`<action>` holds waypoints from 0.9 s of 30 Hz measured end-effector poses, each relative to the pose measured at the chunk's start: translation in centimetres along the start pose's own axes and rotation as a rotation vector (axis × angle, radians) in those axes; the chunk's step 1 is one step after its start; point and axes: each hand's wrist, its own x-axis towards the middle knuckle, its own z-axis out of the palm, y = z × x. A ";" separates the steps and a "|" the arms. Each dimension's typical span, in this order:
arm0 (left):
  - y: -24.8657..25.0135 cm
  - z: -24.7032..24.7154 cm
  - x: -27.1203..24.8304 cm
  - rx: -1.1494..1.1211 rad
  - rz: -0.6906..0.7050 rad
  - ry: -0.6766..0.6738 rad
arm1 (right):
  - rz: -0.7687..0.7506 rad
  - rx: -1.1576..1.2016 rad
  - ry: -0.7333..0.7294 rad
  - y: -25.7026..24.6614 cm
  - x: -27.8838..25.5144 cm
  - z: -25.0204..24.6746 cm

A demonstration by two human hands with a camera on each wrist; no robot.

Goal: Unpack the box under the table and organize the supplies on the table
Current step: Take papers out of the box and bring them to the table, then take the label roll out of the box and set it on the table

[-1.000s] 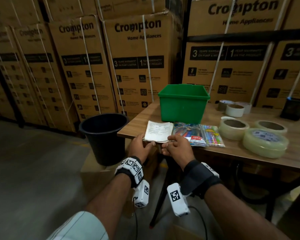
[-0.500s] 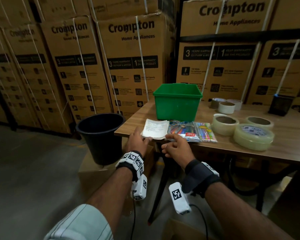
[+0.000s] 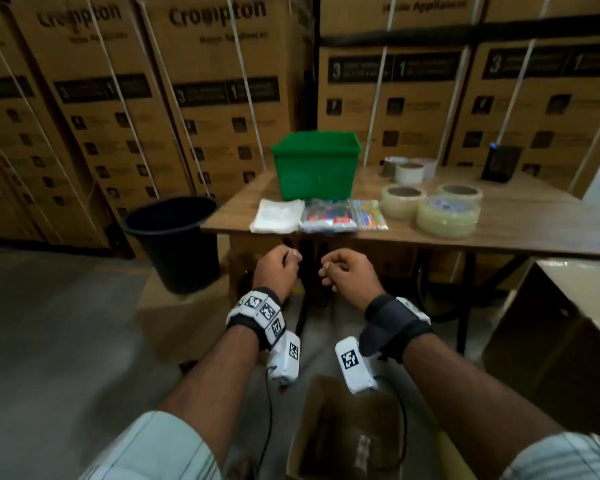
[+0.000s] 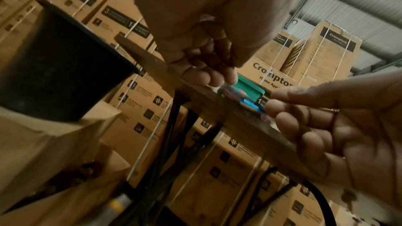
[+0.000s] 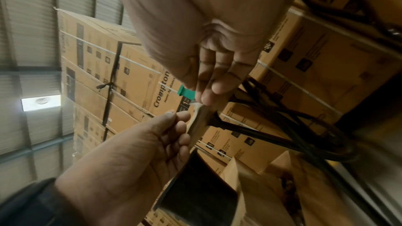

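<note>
Both hands have come off the worktop: the left hand point(image 3: 278, 271) and right hand point(image 3: 349, 271) hang below its near edge point(image 3: 430, 244), fingers loosely curled, holding nothing. The paper pack point(image 3: 278, 215) now lies at that edge beside the pen packets point(image 3: 328, 220), so placing looks finished. The open box point(image 3: 347, 434) sits nearest, on the floor. Behind, stacked cartons point(image 3: 219, 15) read "Crompton".

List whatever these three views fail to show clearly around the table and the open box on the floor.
- Open cardboard box on the floor, head view: cut off by the bottom edge, inside dark; contents unreadable.
- Green plastic bin, head view: its wall hides the inside.
- White paper packet, head view: motion blur, print illegible.
- Black plastic bucket, head view: inside too dark.
- Left hand and right hand: loosely curled, apparently empty.
</note>
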 end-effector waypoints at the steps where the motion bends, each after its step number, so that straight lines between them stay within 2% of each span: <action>1: -0.5 0.9 -0.8 -0.009 -0.023 -0.038 | 0.018 -0.005 0.016 1.2 -0.7 -0.5; 5: -4.8 6.2 -5.5 -0.057 -0.169 -0.283 | 0.143 -0.043 0.075 8.7 -3.7 -1.6; 8: -9.2 10.5 -8.8 -0.094 -0.274 -0.425 | 0.300 -0.067 0.056 16.2 -5.9 -1.3; 14: -20.1 17.4 -10.9 -0.064 -0.492 -0.496 | 0.557 -0.296 0.006 29.0 -7.5 -0.3; 16: -21.7 19.5 -11.3 -0.071 -0.549 -0.523 | 0.634 -0.312 -0.062 32.6 -7.0 0.7; 18: -23.1 21.7 -11.4 -0.046 -0.575 -0.611 | 0.709 -0.324 -0.137 35.6 -6.6 2.1; 22: -26.1 25.8 -11.8 -0.005 -0.625 -0.760 | 0.787 -0.434 -0.178 39.8 -6.4 4.2; 23: -27.2 26.7 -11.9 0.021 -0.627 -0.790 | 0.787 -0.526 -0.223 41.0 -6.3 4.5; 25: -29.5 28.0 -12.0 0.158 -0.601 -0.875 | 0.814 -0.719 -0.429 43.8 -6.4 4.8; 27: -31.9 28.9 -11.9 0.296 -0.625 -0.915 | 0.881 -0.737 -0.521 46.2 -6.6 4.5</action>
